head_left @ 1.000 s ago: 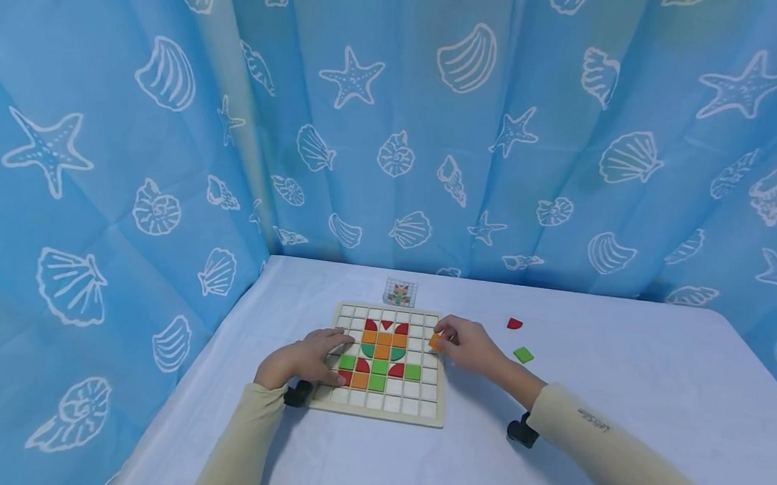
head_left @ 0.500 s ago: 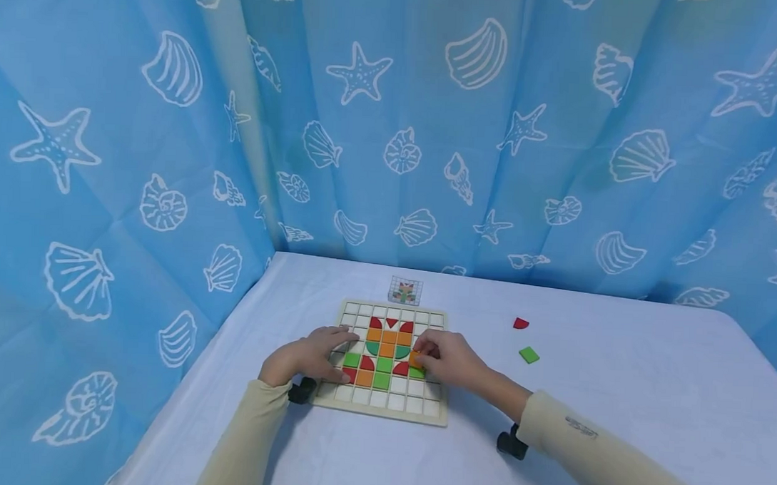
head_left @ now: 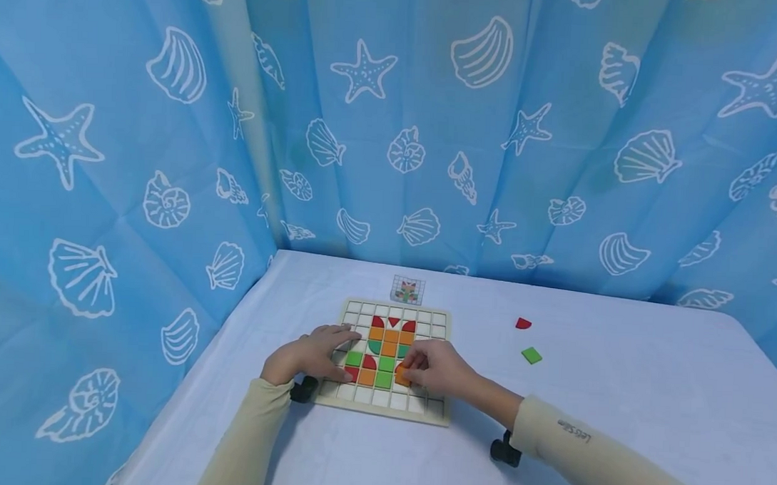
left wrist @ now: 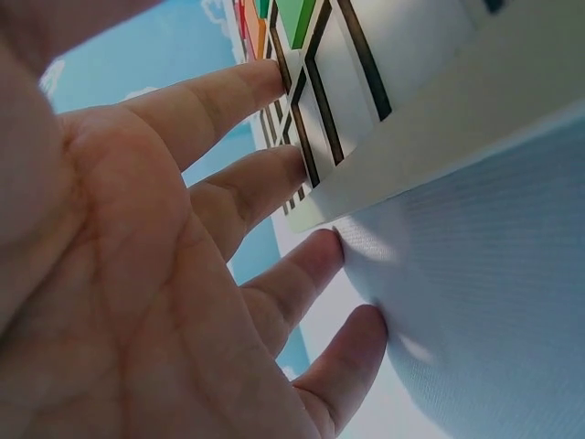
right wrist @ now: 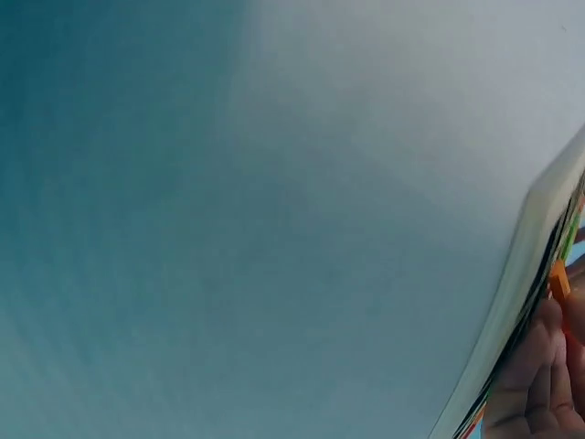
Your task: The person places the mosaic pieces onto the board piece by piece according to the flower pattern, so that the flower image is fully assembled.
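Observation:
A square, cream-rimmed mosaic board (head_left: 389,414) with a grid of white cells lies on the table, carrying red, orange and green tiles in a pattern. My left hand (head_left: 310,355) rests across the board's left side, fingers spread. In the left wrist view, some fingertips touch the grid and others lie past the rim. Between thumb and fingers, my right hand (head_left: 440,369) pinches an orange square tile (head_left: 402,376) over the lower rows, right of a light green tile (head_left: 382,379). The right wrist view shows this orange tile (right wrist: 560,279) at the edge; my fingers hide nearby cells.
Behind the board lies a small pattern card (head_left: 408,290). A red quarter-circle tile (head_left: 523,323) and a green square tile (head_left: 531,355) lie loose on the white-covered table (head_left: 601,421) to the right. A blue shell-print curtain (head_left: 419,101) hangs at the back and left.
My right hand has carried the orange tile from the board's right edge leftward and nearer, into the lower rows. My left hand stays on the board. The head view has shifted slightly.

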Motion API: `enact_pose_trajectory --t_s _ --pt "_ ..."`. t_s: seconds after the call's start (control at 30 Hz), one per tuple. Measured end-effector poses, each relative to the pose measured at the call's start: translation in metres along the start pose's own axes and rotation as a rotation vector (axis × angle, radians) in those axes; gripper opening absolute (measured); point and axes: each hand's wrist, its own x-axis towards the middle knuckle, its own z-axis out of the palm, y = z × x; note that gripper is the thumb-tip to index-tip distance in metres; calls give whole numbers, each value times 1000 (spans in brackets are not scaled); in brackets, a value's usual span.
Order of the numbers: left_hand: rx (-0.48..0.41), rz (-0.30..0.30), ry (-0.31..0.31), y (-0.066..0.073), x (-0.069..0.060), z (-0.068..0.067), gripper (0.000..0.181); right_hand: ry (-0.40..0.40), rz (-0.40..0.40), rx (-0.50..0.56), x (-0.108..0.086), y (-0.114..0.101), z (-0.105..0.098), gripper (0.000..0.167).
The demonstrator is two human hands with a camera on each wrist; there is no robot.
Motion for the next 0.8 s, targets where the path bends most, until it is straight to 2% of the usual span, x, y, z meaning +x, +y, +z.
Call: enact_pose_trajectory --t_s 0.3,0.43,0.6,0.8 --pt "-7 4 -3 -2 2 0 76 -33 -50 -119 -2 -6 5 11" --pt "-8 3 2 -2 1 1 76 -46 -26 -111 -3 -8 6 7" --pt "2 -3 0 -1 0 0 76 -57 6 -109 -3 -8 6 11" --pt "-1 -4 -2 0 -1 0 76 -90 -3 -119 -3 -9 5 17"
